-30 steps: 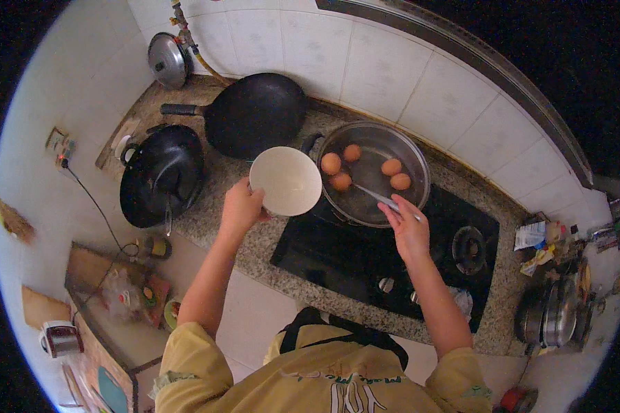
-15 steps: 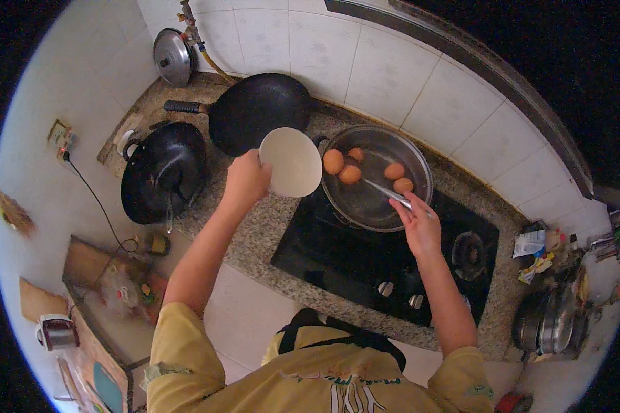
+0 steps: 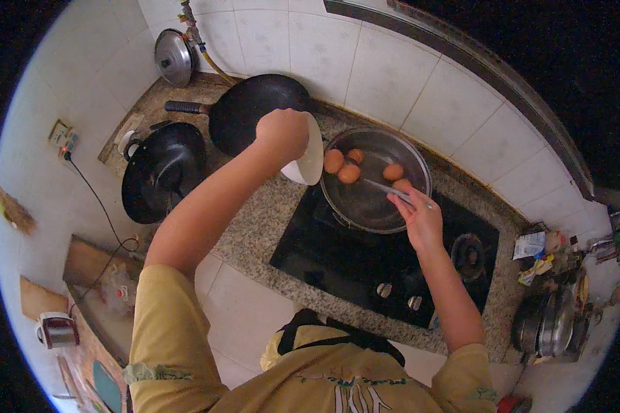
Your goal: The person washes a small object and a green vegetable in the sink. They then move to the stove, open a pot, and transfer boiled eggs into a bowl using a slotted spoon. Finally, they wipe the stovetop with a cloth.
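My left hand [image 3: 280, 133] holds a white bowl [image 3: 310, 153], tilted on its side right at the left rim of a steel pan [image 3: 355, 206]. The pan sits on a black gas hob [image 3: 337, 265] and holds water with several brown eggs [image 3: 334, 161]. My right hand [image 3: 420, 217] grips a metal utensil [image 3: 386, 187] whose tip reaches into the pan among the eggs.
A black wok [image 3: 244, 113] and a black lidded pot [image 3: 160, 168] stand at the left on the speckled stone counter [image 3: 258, 224]. A steel lid [image 3: 170, 58] leans in the corner. Steel pots [image 3: 551, 323] and small packets [image 3: 534, 244] crowd the right end. A second burner [image 3: 470, 249] lies right of the pan.
My left hand has carried the bowl up and right to the pan's rim and tipped it on edge. My right hand stays over the pan with the utensil.
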The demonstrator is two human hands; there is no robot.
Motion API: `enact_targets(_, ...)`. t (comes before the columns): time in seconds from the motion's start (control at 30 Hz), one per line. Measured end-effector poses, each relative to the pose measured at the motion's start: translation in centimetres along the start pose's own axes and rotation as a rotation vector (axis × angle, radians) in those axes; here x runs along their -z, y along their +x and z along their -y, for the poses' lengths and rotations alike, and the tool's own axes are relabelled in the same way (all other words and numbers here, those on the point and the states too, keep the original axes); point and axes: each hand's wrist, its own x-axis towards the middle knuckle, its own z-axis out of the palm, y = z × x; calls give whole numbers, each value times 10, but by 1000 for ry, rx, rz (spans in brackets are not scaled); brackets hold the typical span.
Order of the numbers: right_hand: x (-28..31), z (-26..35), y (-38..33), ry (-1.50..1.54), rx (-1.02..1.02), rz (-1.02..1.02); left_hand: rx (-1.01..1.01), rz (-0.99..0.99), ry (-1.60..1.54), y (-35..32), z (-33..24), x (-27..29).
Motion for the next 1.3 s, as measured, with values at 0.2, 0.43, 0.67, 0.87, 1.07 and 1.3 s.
enact_targets(0.2,-5,10,8,-66,21,4,-68,29,116,13,-27,11)
enact_targets(0.43,-42,50,5,-294,80,13,-65,-1,-27,30,-43,4)
enact_targets(0.67,-62,68,5,-659,182,65,19,293,-566,43,-32,-24)
enact_targets(0.87,-46,67,-21,-1483,718,475,217,156,-1136,26,-28,-68)
enact_targets(1.07,-51,78,-35,-1442,844,255,251,-34,-1367,-14,3,-91)
enact_targets(1.3,-23,26,12,-1322,640,70,405,-119,-1315,-75,46,-88)
